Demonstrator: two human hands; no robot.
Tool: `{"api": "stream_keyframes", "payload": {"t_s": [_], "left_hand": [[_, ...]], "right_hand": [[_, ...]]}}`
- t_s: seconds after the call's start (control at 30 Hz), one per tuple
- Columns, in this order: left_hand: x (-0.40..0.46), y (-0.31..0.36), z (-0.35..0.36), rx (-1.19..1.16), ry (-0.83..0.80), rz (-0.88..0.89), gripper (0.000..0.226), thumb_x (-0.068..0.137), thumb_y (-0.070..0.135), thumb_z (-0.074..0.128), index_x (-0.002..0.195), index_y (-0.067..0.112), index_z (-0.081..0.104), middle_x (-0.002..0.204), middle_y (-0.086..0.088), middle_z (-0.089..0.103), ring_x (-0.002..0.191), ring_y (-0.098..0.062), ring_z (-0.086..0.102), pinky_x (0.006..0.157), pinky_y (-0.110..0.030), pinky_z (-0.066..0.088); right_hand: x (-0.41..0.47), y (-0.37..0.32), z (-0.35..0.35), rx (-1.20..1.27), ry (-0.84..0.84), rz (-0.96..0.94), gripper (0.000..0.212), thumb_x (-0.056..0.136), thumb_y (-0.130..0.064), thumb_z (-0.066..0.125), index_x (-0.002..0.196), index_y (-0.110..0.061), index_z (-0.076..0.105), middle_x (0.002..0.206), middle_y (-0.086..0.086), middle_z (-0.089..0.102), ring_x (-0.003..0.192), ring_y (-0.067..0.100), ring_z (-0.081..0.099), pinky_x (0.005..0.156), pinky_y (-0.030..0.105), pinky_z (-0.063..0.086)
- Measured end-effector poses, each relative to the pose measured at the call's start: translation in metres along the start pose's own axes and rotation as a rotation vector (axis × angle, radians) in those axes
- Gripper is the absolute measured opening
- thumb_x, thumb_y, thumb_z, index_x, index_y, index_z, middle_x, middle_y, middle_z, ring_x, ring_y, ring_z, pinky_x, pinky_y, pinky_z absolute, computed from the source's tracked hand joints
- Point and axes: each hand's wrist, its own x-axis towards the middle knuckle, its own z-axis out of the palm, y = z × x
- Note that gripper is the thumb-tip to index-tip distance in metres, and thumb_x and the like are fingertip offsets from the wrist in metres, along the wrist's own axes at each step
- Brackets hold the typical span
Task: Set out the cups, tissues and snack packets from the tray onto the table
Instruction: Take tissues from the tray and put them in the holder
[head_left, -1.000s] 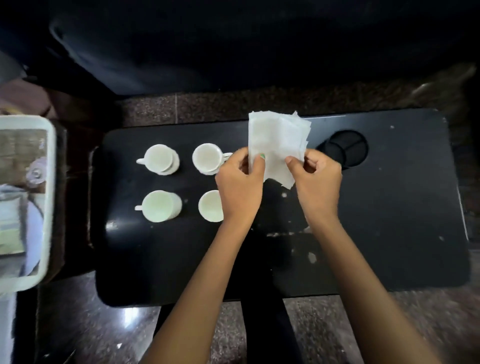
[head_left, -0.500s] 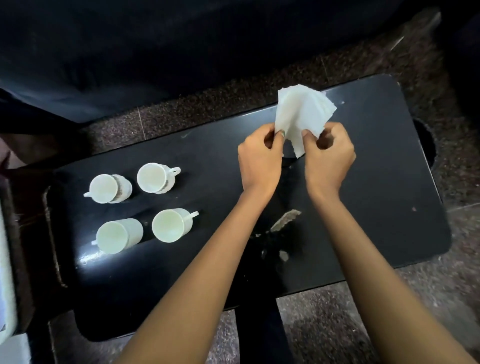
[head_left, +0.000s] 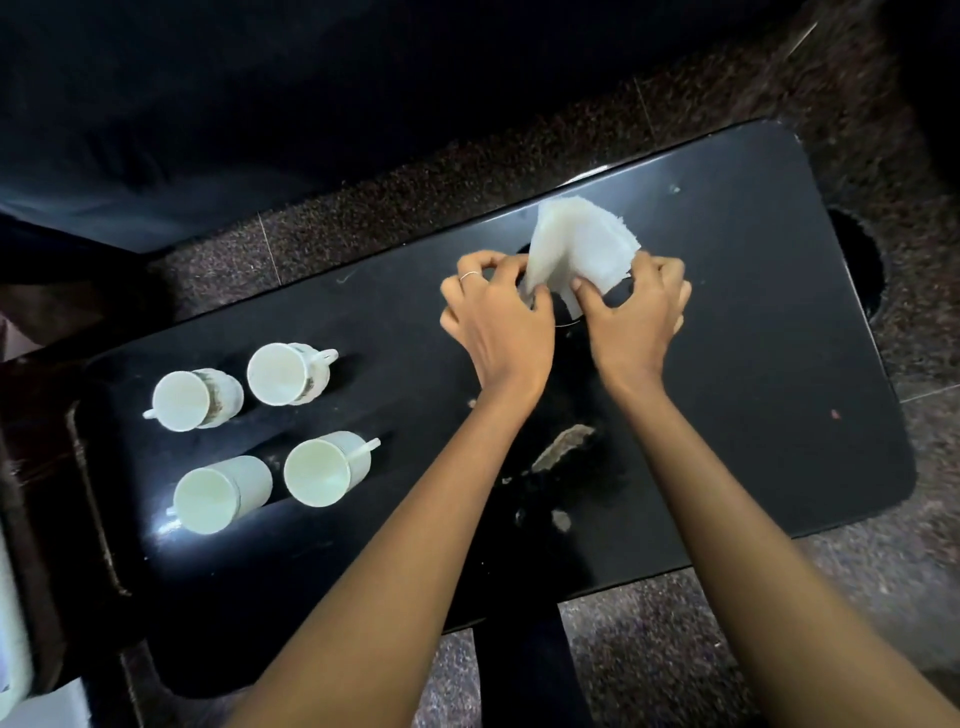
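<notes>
- A stack of white tissues (head_left: 582, 249) is held fanned above the far middle of the black table (head_left: 753, 364), its lower corner pinched from both sides.
- The left hand (head_left: 498, 322) is closed on the stack's left edge by thumb and fingertips; the right hand (head_left: 634, 312) is pinched on its lower right edge.
- The stack is judged light, soft and limp; loose sheets are likely to slide apart, so a hold across all layers near one corner is advised.
- Four white cups (head_left: 260, 431) are seen standing on the table's left part, well apart from the hands.
</notes>
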Motion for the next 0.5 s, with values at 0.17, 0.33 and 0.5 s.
{"api": "stream_keyframes", "payload": {"t_s": [0.17,0.33,0.5], "left_hand": [[-0.001,-0.002,0.000,-0.187,-0.013,0.011,0.034,0.080,0.022,0.069,0.112,0.023,0.059,0.120,0.004,0.055,0.108,-0.016,0.049,0.092,-0.033,0.040],[-0.001,-0.003,-0.003,-0.295,0.045,0.036,0.015,0.085,0.019,0.065,0.100,0.020,0.065,0.110,0.006,0.062,0.102,-0.011,0.056,0.090,-0.036,0.046],[-0.005,-0.012,-0.001,-0.143,0.050,-0.015,0.024,0.081,0.019,0.066,0.102,0.028,0.059,0.111,0.015,0.054,0.106,-0.008,0.052,0.095,-0.044,0.043]], "right_hand": [[-0.007,-0.006,-0.003,0.215,0.019,-0.047,0.037,0.076,-0.027,0.072,0.106,-0.014,0.054,0.103,-0.010,0.043,0.092,0.006,0.049,0.097,0.046,0.041],[-0.007,-0.004,-0.005,0.326,0.142,-0.103,0.010,0.083,-0.014,0.063,0.092,-0.011,0.066,0.099,0.000,0.061,0.086,-0.003,0.053,0.089,0.036,0.047],[-0.005,0.002,-0.004,0.126,0.054,-0.189,0.009,0.083,-0.014,0.062,0.089,-0.012,0.068,0.112,0.003,0.058,0.106,0.019,0.054,0.096,0.039,0.041]]}}
